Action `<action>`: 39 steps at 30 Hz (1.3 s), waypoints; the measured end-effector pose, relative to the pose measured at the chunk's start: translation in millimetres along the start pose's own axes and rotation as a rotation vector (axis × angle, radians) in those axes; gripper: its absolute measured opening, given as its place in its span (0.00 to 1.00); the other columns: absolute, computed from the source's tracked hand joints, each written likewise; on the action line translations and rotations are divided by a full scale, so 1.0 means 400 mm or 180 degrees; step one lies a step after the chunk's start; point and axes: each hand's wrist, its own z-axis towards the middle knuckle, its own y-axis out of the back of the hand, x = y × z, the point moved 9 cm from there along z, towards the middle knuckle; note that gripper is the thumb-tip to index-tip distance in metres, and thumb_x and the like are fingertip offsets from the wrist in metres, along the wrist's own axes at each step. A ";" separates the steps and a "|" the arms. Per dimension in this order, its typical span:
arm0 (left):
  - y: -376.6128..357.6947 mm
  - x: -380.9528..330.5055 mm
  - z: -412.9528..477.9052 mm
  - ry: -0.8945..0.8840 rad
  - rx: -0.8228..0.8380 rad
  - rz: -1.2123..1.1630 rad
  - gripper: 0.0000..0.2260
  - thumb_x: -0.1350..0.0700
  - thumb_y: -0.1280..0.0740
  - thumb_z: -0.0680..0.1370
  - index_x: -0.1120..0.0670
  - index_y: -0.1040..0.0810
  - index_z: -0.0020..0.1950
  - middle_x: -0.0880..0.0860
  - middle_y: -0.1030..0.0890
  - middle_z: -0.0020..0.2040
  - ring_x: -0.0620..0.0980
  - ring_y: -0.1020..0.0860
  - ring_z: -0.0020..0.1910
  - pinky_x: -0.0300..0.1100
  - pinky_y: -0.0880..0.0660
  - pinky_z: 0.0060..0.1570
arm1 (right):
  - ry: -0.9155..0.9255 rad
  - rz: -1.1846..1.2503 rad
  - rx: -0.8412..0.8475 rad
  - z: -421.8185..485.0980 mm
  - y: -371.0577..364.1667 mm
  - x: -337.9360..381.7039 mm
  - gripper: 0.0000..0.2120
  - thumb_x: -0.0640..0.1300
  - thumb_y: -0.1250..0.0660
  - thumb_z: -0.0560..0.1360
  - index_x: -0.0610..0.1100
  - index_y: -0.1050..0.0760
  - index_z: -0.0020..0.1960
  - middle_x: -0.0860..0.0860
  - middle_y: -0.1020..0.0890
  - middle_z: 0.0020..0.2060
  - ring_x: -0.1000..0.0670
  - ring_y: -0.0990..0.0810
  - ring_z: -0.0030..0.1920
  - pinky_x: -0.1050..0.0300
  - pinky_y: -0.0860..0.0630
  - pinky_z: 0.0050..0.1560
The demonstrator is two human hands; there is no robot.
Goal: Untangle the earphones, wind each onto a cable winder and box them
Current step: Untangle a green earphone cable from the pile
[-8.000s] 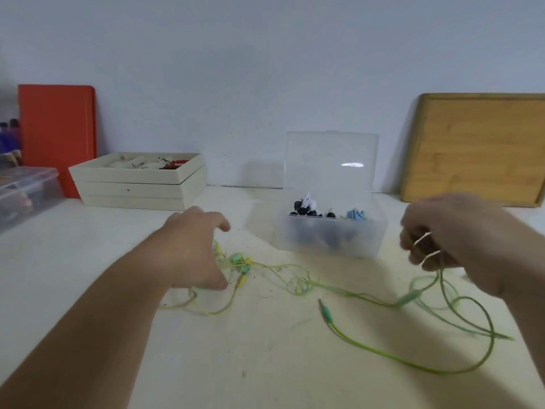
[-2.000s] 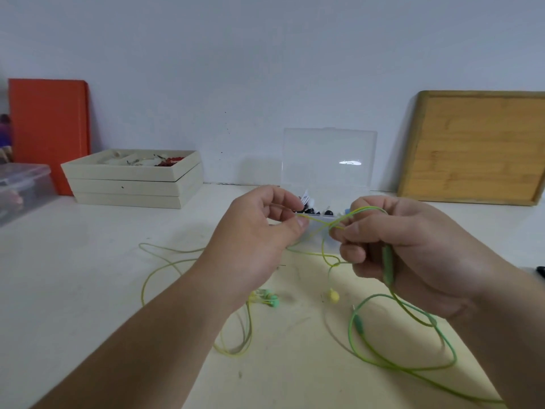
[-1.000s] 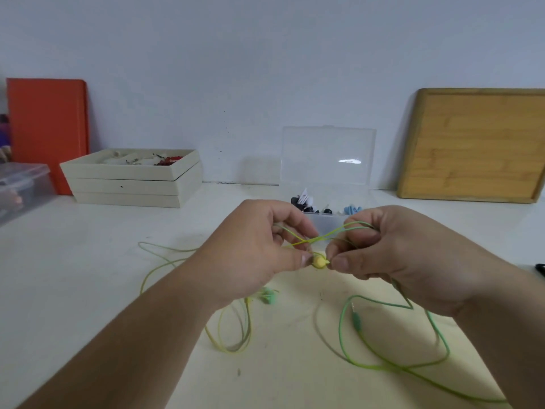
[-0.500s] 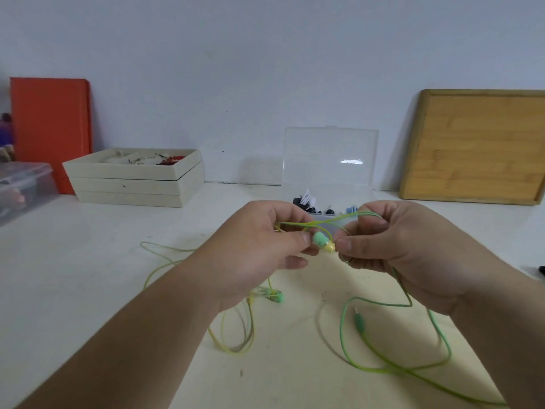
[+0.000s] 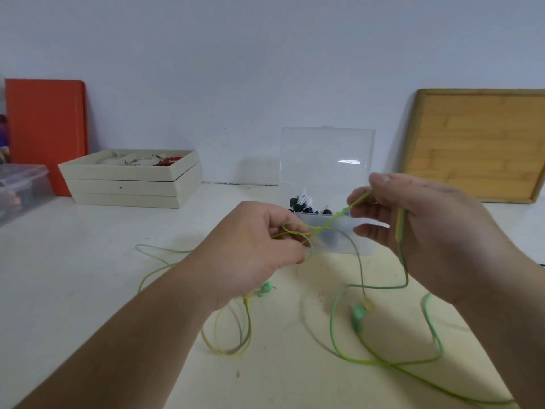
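Yellow-green earphones (image 5: 343, 213): thin cables, knotted, stretched taut in air just before clear box (image 5: 333, 243), pinched by left hand (image 5: 259, 249) and right hand (image 5: 427, 231). Slack loops lying nearer than box. Green earbud (image 5: 358, 312) front-right of box, second earbud (image 5: 267, 287) front-left. Box lid (image 5: 327, 154) upright, open; small black and white pieces (image 5: 300, 203) inside.

Two hands show: the left hand (image 5: 259, 246) and the right hand (image 5: 427, 231). There is one clear box (image 5: 327, 154), one stack of three cream trays (image 5: 124, 184), one wooden board (image 5: 477, 143) and one orange board (image 5: 44, 128). The earphone wires (image 5: 357, 317) are too tangled to count.
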 end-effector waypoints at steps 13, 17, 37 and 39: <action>0.025 -0.001 0.019 0.0165 -0.0224 -0.2190 0.13 0.62 0.41 0.82 0.53 0.17 0.54 0.50 0.34 0.26 0.44 0.43 0.21 0.37 0.50 0.25 | -0.0675 -0.0726 -0.0215 0.003 0.052 -0.037 0.19 0.44 0.36 0.77 0.48 0.47 0.37 0.49 0.43 0.26 0.50 0.50 0.28 0.60 0.53 0.25; 0.015 -0.041 0.011 -0.0124 0.0172 -0.2729 0.21 0.63 0.41 0.79 0.45 0.23 0.67 0.50 0.32 0.29 0.43 0.42 0.22 0.36 0.46 0.25 | -0.0750 -0.0805 -0.0361 0.003 0.072 -0.038 0.14 0.41 0.36 0.72 0.48 0.40 0.34 0.48 0.37 0.25 0.50 0.45 0.26 0.59 0.48 0.23; 0.081 0.062 0.010 0.0596 -0.1147 -0.1778 0.10 0.56 0.34 0.79 0.55 0.14 0.43 0.51 0.21 0.37 0.46 0.30 0.29 0.40 0.35 0.30 | 0.0044 0.0267 -0.1721 0.029 0.239 0.019 0.16 0.50 0.38 0.80 0.46 0.27 0.36 0.56 0.40 0.19 0.56 0.45 0.18 0.67 0.48 0.18; 0.063 0.052 0.007 0.0624 -0.1004 -0.1545 0.09 0.63 0.32 0.75 0.55 0.15 0.38 0.52 0.17 0.39 0.48 0.24 0.34 0.41 0.32 0.36 | 0.0172 0.0514 -0.1915 0.026 0.272 0.032 0.16 0.50 0.39 0.80 0.47 0.27 0.35 0.56 0.39 0.20 0.56 0.44 0.19 0.66 0.47 0.18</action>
